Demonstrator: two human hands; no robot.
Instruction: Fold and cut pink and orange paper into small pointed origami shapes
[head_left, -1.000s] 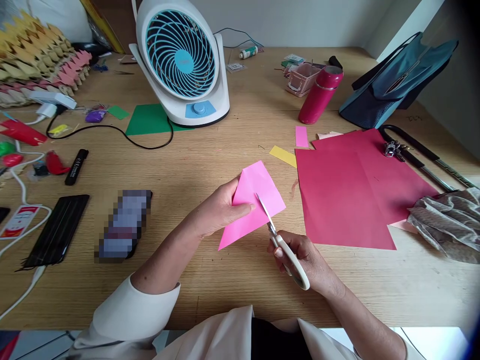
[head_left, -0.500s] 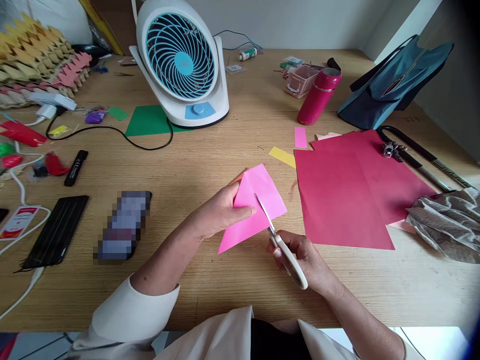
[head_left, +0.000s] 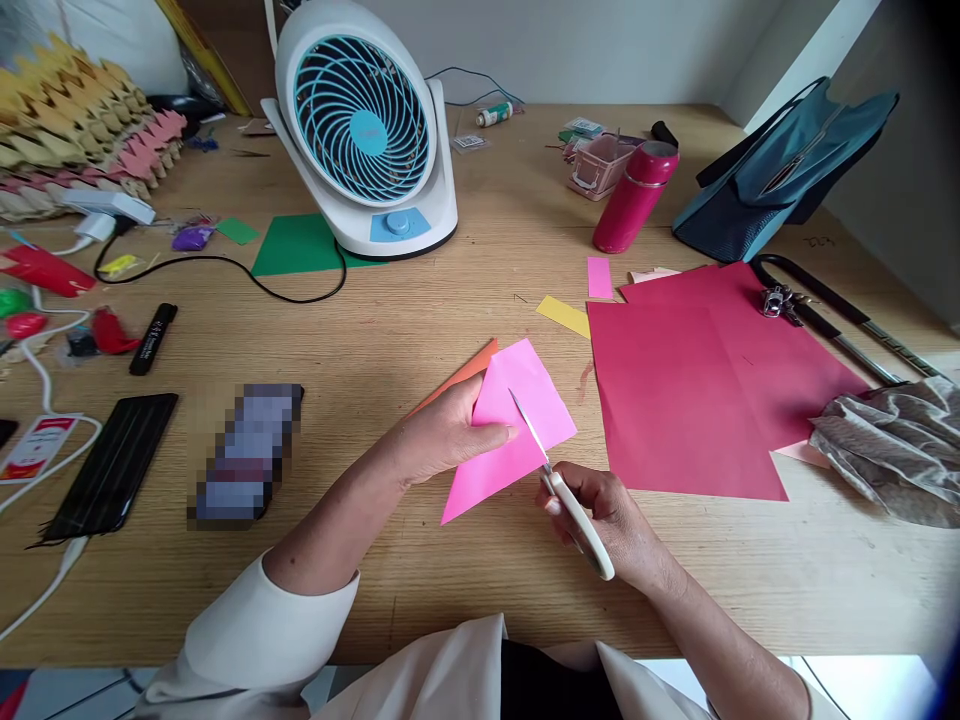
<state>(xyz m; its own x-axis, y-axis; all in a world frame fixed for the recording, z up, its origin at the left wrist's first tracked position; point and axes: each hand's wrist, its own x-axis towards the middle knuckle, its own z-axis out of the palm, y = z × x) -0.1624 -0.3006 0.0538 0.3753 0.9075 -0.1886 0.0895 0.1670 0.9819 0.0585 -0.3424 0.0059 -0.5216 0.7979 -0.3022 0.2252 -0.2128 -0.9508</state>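
A pink sheet of paper (head_left: 517,400) is pinched between the thumb and fingers of my left hand (head_left: 450,430), held up off the table. My right hand (head_left: 607,515) grips white-handled scissors (head_left: 581,525), whose blade lies across the pink paper and points up and to the left. The scissors look nearly closed; part of the lower blade is hidden behind the paper. Partly behind my left hand lies an orange piece of paper (head_left: 461,372). Right of the scissors are large red sheets (head_left: 675,400).
A white and blue fan (head_left: 367,130) stands at the back. Small yellow (head_left: 564,316) and pink (head_left: 599,277) paper strips lie ahead, near a pink bottle (head_left: 636,195) and a blue bag (head_left: 780,175). On the left are a phone (head_left: 247,450) and a black marker (head_left: 153,339).
The pink paper and my left hand have shifted slightly down and right, showing more of the orange paper behind. My right hand with the scissors has hardly moved.
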